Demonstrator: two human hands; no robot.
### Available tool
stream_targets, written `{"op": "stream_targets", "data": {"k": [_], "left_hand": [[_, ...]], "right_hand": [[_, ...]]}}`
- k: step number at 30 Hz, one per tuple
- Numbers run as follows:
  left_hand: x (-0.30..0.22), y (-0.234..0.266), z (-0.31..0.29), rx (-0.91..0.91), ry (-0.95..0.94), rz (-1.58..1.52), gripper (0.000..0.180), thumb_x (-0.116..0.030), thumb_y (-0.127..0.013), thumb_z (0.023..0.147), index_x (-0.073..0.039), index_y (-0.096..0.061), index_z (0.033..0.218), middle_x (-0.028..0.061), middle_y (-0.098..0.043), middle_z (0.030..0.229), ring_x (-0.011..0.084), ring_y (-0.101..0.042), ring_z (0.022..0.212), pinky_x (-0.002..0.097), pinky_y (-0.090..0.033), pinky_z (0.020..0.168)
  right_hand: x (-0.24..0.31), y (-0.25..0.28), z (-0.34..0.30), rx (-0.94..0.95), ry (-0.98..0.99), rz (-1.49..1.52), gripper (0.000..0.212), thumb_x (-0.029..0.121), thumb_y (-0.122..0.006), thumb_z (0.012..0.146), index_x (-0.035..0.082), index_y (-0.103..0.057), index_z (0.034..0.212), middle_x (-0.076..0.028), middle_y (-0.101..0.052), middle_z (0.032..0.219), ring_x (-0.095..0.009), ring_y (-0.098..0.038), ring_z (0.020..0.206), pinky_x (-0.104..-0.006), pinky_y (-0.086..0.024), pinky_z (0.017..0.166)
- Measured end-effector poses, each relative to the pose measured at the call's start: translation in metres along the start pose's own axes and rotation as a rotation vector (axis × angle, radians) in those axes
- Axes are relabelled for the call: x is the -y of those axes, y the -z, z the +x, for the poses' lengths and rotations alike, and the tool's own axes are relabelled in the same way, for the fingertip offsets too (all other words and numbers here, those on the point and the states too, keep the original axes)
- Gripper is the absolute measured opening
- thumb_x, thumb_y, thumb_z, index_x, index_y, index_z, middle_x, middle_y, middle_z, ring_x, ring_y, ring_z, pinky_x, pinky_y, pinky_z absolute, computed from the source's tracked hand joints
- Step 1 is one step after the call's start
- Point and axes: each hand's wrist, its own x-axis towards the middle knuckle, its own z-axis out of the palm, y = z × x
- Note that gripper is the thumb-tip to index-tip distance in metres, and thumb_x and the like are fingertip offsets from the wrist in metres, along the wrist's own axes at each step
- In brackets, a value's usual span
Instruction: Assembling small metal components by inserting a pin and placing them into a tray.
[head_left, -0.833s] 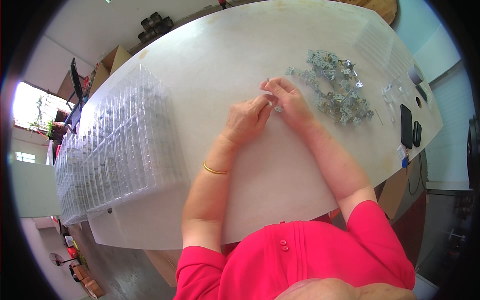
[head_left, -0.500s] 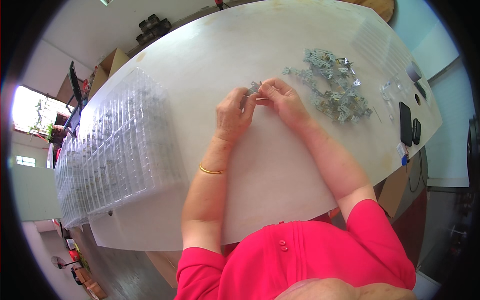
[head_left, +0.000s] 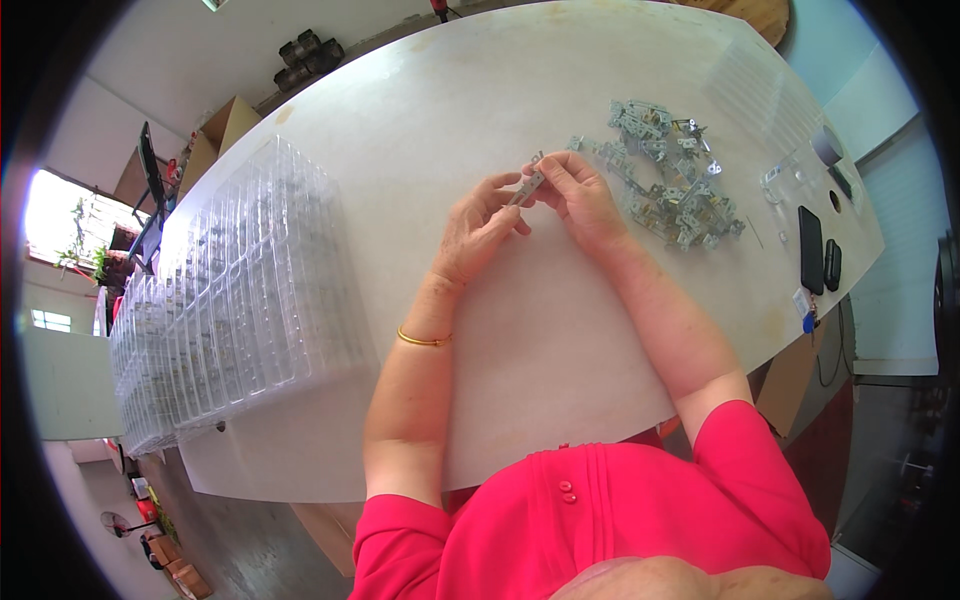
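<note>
A small flat silvery metal bracket with holes is held between my two hands above the middle of the table. My right hand pinches its upper end between thumb and fingers. At its lower end, my left hand grips it with thumb and fingertips, and a gold bangle circles that wrist. Just right of my right hand lies a loose heap of similar metal brackets, which continues farther back.
Stacked clear plastic trays with metal parts in them stand along the table's left side. On the right lie a black phone, a small black case, keys with a blue tag and a grey tape roll.
The metal part has turned and now shows lengthwise between my hands. My left fingers have loosened and spread more, and my right hand has shifted slightly right.
</note>
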Motion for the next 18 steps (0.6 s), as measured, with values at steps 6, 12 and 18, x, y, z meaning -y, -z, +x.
{"op": "stream_targets", "data": {"k": [6,12,18], "left_hand": [[-0.001,0.000,0.002,0.045,0.067,-0.077,0.051,-0.013,-0.057,0.095,0.003,-0.045,0.142,0.0134,-0.067,0.116,0.0172,-0.069,0.093,0.0287,-0.053,0.078],[0.010,0.010,0.006,-0.083,-0.029,-0.188,0.050,-0.008,-0.058,0.096,0.002,-0.043,0.143,0.0144,-0.063,0.125,0.0189,-0.068,0.097,0.0292,-0.052,0.080],[0.014,0.011,0.008,-0.118,-0.099,-0.193,0.049,-0.006,-0.062,0.095,0.000,-0.044,0.140,0.0136,-0.062,0.126,0.0194,-0.067,0.098,0.0305,-0.053,0.082]], "right_hand": [[-0.005,-0.005,0.002,-0.215,0.124,-0.197,0.017,0.023,-0.062,0.100,0.006,-0.063,0.101,-0.003,-0.066,0.091,-0.011,-0.063,0.079,-0.0276,-0.055,0.073],[0.002,-0.014,-0.007,-0.140,0.077,-0.487,0.016,0.025,-0.065,0.098,0.009,-0.066,0.098,0.004,-0.058,0.068,-0.005,-0.048,0.060,-0.0232,-0.041,0.055],[0.000,-0.021,-0.014,-0.114,0.256,-0.780,0.011,0.018,-0.066,0.096,0.007,-0.066,0.099,0.000,-0.062,0.071,-0.007,-0.052,0.063,-0.0257,-0.044,0.056]]}}
